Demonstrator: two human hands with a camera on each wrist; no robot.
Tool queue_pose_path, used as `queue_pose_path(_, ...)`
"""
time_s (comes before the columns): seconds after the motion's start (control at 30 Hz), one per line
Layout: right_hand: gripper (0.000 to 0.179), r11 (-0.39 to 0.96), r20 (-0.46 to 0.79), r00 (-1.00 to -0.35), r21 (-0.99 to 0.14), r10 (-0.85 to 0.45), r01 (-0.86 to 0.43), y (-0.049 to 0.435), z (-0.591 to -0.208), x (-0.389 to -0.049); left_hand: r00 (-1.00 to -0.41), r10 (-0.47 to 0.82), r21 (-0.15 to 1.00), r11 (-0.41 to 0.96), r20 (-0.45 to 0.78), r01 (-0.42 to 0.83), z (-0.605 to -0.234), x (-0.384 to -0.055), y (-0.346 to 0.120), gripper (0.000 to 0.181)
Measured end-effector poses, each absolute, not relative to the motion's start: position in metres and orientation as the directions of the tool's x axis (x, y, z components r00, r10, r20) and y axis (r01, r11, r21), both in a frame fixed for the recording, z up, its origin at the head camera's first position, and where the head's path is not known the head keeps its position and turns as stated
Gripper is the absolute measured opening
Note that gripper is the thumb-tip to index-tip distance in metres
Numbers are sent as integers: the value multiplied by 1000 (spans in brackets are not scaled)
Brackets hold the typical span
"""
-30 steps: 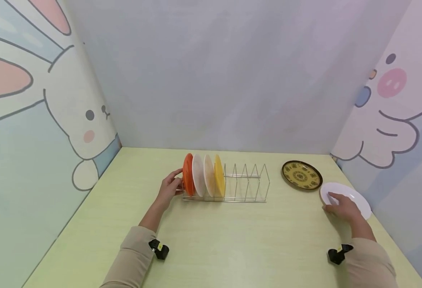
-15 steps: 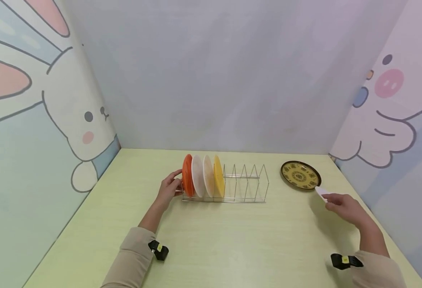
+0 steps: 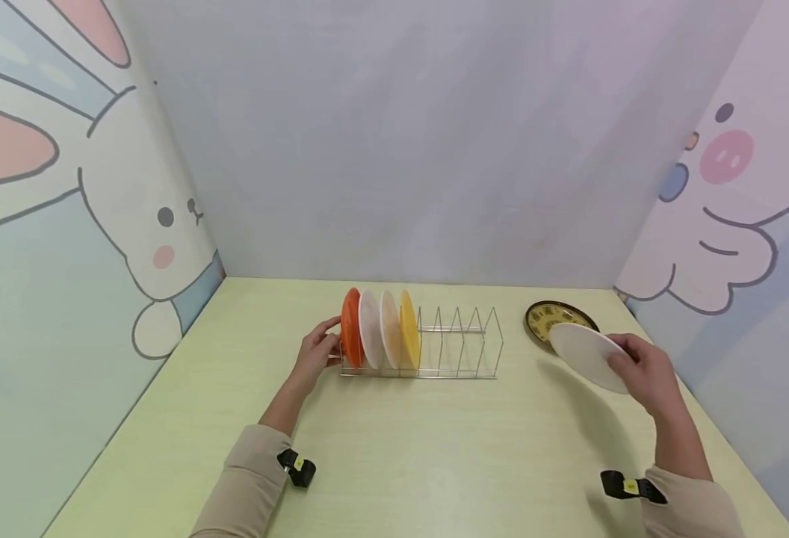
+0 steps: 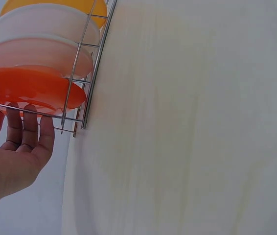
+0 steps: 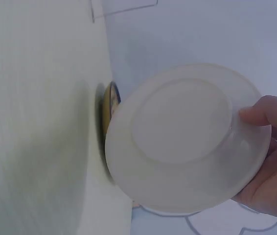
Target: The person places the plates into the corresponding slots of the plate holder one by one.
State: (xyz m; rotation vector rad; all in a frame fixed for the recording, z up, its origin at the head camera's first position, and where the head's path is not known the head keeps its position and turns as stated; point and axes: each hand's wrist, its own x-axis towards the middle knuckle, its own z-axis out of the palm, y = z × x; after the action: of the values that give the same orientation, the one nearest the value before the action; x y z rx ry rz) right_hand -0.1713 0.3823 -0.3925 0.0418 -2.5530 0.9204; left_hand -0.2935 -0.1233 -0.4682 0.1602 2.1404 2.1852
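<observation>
My left hand grips the left end of a wire dish rack; in the left wrist view the fingers curl at its end wire, right beside the orange plate. Behind that orange plate, two whitish plates and a yellow plate stand upright in the rack's left slots. My right hand pinches a white plate by its rim, thumb on the underside in the right wrist view. That plate is raised and tilted above the table, its underside facing the wrist camera.
A yellow-brown patterned plate with a dark rim lies flat at the back right, partly covered by the raised plate in the head view. Cartoon-printed walls enclose the pale table at the back and both sides.
My right hand has picked the white plate up off the table at the right, tilted it and carried it leftward, now overlapping the patterned plate. My left hand stays at the rack's end.
</observation>
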Motion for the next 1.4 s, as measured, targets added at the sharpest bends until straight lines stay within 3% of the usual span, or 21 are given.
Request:
queue_pose_path(0.2,18,691,512,-835,-679,203,-249,347,-382,-179,-993,115,1000,-4,21,20,-467,-293,-123,42)
queue_pose_path(0.43,23,520,477,-733,-831,486,-197,295,-371,-189,-993,112,1000,1,26,26,-467,-291,-123,42)
queue_pose_path(0.67,24,351,511,-641,-860,573,-371,251,-372,-204,-991,132,1000,-24,18,15,-454,-285,-122,44)
queue_pose_path(0.93,22,172,516,-646,-837,562,-519,203,-366,-210,-992,118,999,-9,39,38,-464,-288,-122,42)
queue_pose_path(1.13,25,80,534,-630,-795,564,-602,168,-363,-210,-988,149,999,-19,31,29,-447,-277,-120,44)
queue_pose_path(1.4,20,17,504,-677,-809,536,-588,136,-374,-218,-989,143,1000,-5,26,26,-440,-272,-119,43)
